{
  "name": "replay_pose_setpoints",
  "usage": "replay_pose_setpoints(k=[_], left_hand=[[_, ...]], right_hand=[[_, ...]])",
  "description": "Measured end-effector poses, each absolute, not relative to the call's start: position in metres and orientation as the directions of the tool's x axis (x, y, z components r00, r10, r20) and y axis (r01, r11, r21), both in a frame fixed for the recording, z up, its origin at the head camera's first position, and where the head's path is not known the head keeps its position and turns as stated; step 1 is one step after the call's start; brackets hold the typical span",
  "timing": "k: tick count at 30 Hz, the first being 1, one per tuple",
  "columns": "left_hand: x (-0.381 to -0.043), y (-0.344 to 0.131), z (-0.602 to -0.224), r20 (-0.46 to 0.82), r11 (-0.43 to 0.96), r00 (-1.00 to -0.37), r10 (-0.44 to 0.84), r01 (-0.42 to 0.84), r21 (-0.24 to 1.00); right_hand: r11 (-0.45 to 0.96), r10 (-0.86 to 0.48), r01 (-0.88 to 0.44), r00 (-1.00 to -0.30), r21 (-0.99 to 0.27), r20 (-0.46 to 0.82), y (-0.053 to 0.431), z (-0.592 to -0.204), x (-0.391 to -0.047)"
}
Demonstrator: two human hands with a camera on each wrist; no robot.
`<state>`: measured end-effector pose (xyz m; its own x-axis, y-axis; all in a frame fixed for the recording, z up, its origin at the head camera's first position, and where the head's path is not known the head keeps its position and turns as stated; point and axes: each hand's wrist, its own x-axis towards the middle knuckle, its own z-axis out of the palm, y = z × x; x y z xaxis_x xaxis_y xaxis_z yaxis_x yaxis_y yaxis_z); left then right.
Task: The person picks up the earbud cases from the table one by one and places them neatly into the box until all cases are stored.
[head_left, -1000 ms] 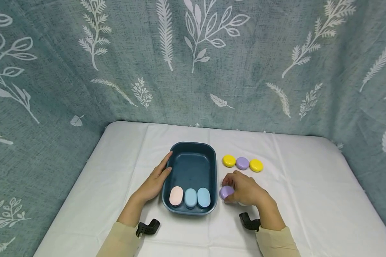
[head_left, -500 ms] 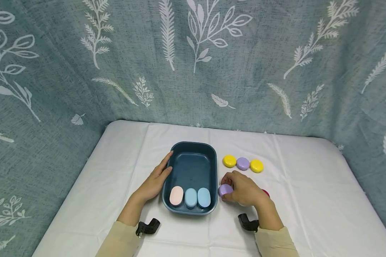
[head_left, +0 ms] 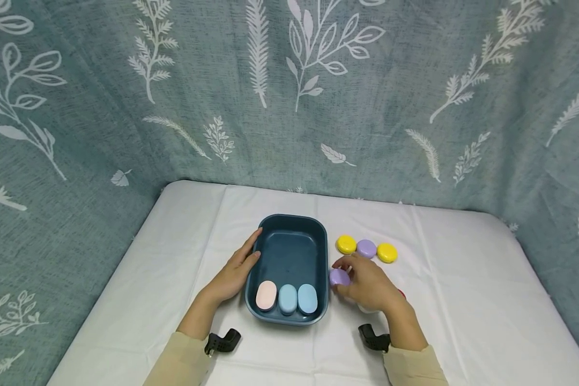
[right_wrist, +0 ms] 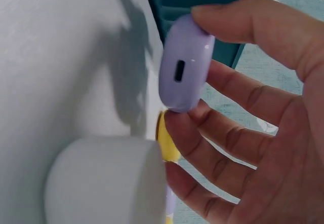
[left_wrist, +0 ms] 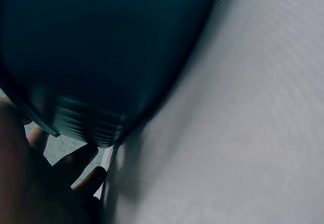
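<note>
My right hand (head_left: 364, 281) pinches a purple rounded case (right_wrist: 186, 64) between thumb and fingertips, just right of the dark blue tray (head_left: 291, 262). A small dark slot shows on the case's side in the right wrist view. My left hand (head_left: 231, 276) rests along the tray's left wall with its fingers extended. Inside the tray, at the near end, stand a pink oval case (head_left: 266, 295) and two light blue oval cases (head_left: 307, 298) in a row.
Behind my right hand lie two yellow round cases (head_left: 346, 244) with a purple one (head_left: 366, 248) between them. A white rounded object (right_wrist: 104, 181) sits beneath that hand, and a bit of red (head_left: 402, 293) peeks out by the wrist. Patterned curtains (head_left: 289, 134) enclose the white-covered table.
The right hand has shifted the purple case slightly away from me along the tray's right side. A bit of red has come into view by the right wrist. The left hand stays put.
</note>
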<state>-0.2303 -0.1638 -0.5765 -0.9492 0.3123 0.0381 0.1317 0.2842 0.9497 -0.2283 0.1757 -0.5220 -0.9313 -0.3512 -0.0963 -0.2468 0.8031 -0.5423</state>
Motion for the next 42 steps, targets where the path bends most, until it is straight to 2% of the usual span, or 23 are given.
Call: replay_pose_setpoints(k=[18, 29, 34, 42], left_hand=[[-0.232, -0.165, -0.578, 0.034, 0.296, -0.954, 0.298, 0.126, 0.947], [-0.23, -0.161, -0.576, 0.032, 0.311, -0.95, 0.309, 0.133, 0.941], [-0.23, -0.161, -0.576, 0.035, 0.319, -0.952, 0.304, 0.136, 0.938], [-0.229, -0.164, -0.577, 0.04, 0.313, -0.952, 0.304, 0.14, 0.939]], right_hand=[[0.726, -0.292, -0.307, -0.948, -0.616, 0.129, 0.186, -0.504, -0.228], [0.689, -0.337, -0.47, -0.882, -0.552, 0.33, 0.173, -0.495, -0.219], [0.659, -0.37, -0.507, -0.862, -0.556, 0.347, 0.161, -0.492, -0.215], [0.624, -0.443, -0.534, -0.843, -0.571, 0.305, 0.14, -0.492, -0.218]])
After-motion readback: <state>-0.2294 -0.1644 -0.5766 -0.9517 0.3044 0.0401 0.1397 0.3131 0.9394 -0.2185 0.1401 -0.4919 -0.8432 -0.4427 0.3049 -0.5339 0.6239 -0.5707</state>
